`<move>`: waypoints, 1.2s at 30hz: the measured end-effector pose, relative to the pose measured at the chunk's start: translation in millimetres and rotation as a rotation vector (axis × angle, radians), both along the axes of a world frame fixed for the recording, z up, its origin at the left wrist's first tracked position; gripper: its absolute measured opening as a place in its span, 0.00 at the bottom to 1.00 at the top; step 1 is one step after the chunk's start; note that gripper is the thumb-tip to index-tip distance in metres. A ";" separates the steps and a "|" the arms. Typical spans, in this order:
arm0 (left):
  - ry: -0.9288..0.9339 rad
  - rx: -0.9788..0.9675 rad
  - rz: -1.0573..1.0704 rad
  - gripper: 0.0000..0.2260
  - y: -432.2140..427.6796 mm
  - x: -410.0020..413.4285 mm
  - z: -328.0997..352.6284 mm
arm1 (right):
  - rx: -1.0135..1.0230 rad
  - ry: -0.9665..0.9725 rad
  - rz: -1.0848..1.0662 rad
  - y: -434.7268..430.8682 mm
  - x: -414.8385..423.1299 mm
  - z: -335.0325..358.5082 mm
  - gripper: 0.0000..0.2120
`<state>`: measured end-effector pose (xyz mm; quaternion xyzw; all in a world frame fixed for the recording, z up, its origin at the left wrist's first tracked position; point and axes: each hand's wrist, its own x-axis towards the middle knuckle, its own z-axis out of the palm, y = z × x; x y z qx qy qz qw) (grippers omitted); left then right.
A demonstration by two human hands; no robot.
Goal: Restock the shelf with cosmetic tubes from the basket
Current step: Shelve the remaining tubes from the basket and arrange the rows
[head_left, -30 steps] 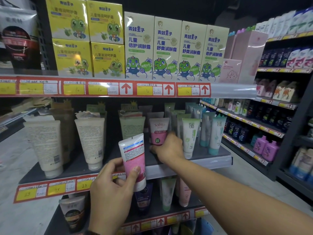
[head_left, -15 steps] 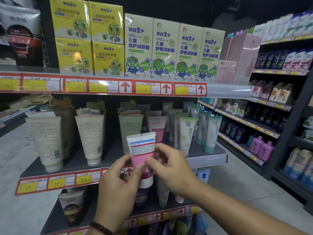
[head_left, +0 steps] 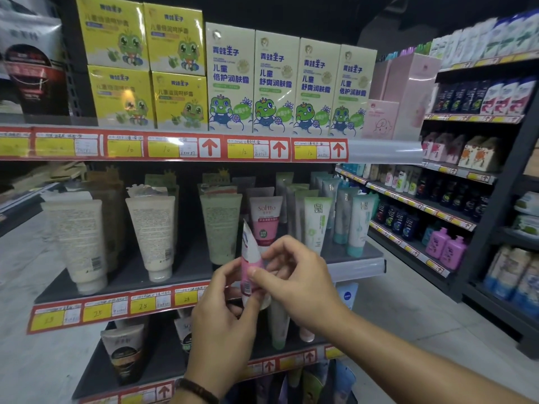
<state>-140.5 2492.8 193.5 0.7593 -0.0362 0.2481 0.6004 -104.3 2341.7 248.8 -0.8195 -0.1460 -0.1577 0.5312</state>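
The left hand (head_left: 224, 310) and right hand (head_left: 294, 275) both pinch a pink-and-white plastic cosmetic tube (head_left: 248, 258), held edge-on at the front edge of the dark grey shelf (head_left: 131, 275). This looks like the placing step. Next, turn its label forward and stand it cap-down before the matching pink tube (head_left: 265, 220).

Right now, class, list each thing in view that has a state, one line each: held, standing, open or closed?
pink tube, off the shelf, cap down, edge-on to the camera.
left hand, grips the pink tube's lower part.
right hand, pinches the pink tube.
Softto tube, standing cap down on the shelf.
frog boxes, upright, closed.
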 end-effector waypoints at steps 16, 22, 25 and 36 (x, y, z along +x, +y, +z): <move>0.041 -0.046 0.065 0.10 19.1 6.7 -0.1 | -0.188 0.048 -0.400 11.7 56.0 34.8 0.35; 0.006 -0.028 0.120 0.09 35.3 9.2 0.3 | -0.289 0.090 -0.442 19.5 74.8 34.5 0.41; 0.012 -0.036 0.126 0.09 39.7 8.3 0.2 | -0.315 0.114 -0.458 21.1 78.0 31.4 0.41; 0.008 -0.040 0.108 0.09 46.7 10.9 -0.8 | -0.312 0.212 -0.433 26.4 72.1 26.2 0.45</move>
